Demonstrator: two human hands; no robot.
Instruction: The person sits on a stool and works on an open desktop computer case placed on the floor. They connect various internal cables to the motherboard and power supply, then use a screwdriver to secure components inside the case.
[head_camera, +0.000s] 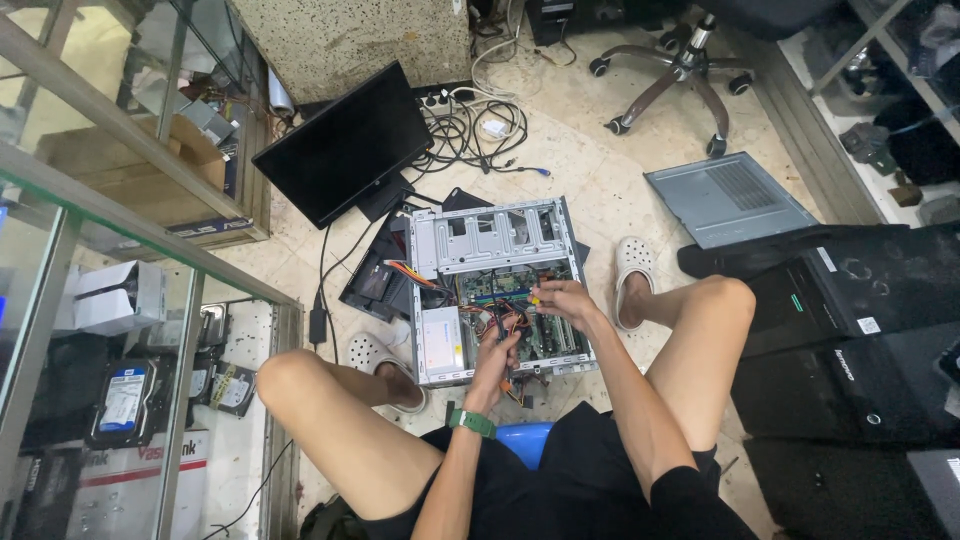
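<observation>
I see the open computer case (497, 290) lying on the floor between the knees; my left hand (496, 362) is down among the orange cables (508, 322), grip unclear, and my right hand (562, 300) is pinching something small over the green board (553, 335). Black monitor (345, 143) sits behind, well apart

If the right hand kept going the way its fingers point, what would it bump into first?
Probably the green circuit board inside the open grey metal computer case. The right hand points left and slightly downward there, though depth is hard to judge.

hands: left (497, 352), right (562, 300) | inside open computer case (490, 240) | floor
</observation>
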